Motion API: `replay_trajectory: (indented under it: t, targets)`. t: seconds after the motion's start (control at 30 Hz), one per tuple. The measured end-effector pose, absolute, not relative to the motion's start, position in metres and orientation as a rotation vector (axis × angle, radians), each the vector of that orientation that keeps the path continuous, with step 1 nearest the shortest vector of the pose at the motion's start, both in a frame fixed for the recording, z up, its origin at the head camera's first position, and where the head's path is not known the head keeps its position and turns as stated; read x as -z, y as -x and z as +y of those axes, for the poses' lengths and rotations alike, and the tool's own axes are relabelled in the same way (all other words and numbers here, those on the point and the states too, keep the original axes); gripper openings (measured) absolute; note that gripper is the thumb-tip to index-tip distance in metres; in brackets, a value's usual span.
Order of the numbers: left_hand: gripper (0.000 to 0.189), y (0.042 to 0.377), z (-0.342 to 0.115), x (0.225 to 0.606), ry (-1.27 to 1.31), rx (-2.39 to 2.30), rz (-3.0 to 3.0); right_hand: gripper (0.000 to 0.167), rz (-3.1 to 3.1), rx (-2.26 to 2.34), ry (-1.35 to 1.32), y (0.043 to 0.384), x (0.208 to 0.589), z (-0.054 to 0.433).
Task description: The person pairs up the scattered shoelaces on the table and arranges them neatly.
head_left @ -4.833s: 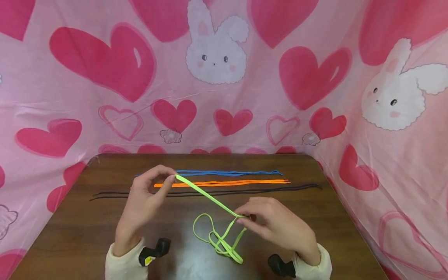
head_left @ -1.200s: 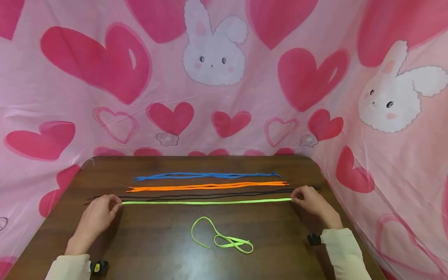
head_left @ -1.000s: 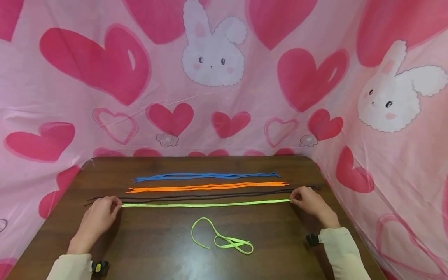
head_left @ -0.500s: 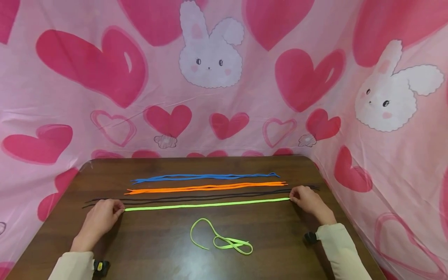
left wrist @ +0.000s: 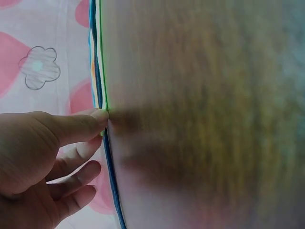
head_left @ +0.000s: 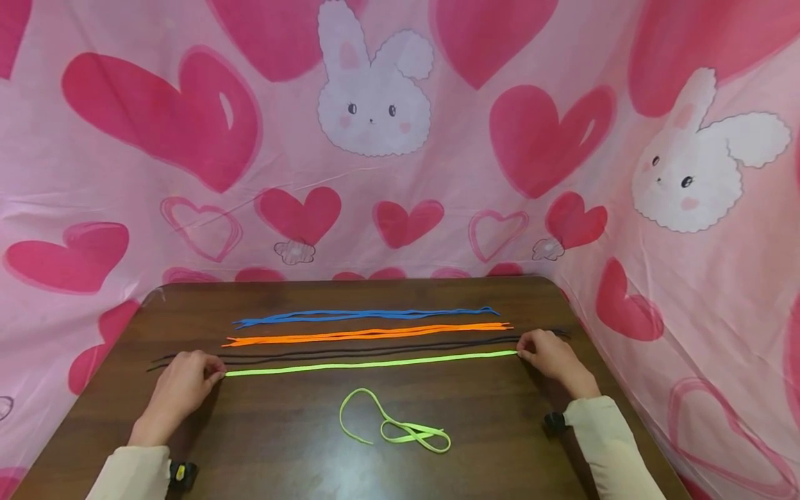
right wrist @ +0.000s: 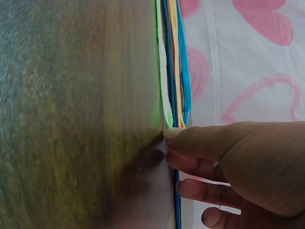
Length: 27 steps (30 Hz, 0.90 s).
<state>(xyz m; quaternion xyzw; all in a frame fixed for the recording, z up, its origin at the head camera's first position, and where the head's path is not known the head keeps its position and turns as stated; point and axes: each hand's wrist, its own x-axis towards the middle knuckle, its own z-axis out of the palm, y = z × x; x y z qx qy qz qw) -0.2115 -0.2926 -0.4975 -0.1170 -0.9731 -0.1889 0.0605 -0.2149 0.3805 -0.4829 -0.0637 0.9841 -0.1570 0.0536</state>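
Observation:
A yellow-green shoelace (head_left: 375, 364) stretches almost straight across the table in the head view. My left hand (head_left: 182, 387) pinches its left end between thumb and index finger, as the left wrist view also shows. At the other end, my right hand (head_left: 553, 357) pinches the lace; in the right wrist view the thumb lies over its tip. Just behind it run the black shoelaces (head_left: 375, 351), partly covered by both hands. A second yellow-green shoelace (head_left: 415, 436) lies loosely looped on the table in front, touched by neither hand.
Farther back on the brown table (head_left: 281, 444) lie orange shoelaces (head_left: 369, 335) and, behind them, blue shoelaces (head_left: 369, 314), roughly parallel. A pink cloth (head_left: 387, 173) with hearts and rabbits hangs behind the table and along its sides.
Earlier the hands were close together with the lace raised; they have since spread apart and drawn it straight. Over the last second its left end has come slightly nearer.

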Motion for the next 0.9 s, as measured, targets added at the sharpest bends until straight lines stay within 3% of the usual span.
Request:
replay_trajectory:
  t: [0.3, 0.47, 0.9]
  targets:
    - [0.009, 0.21, -0.293, 0.497, 0.362, 0.55, -2.941, 0.006, 3.023, 0.458, 0.217, 0.214, 0.485, 0.382]
    - [0.009, 0.204, -0.282, 0.493, 0.397, 0.575, -2.89, 0.014, 3.047, 0.453, 0.215, 0.207, 0.477, 0.373]
    - [0.008, 0.18, -0.152, 0.489, 0.817, 0.749, -3.015, 0.007, 2.826, 0.489, 0.725, 0.185, 0.47, 0.247]
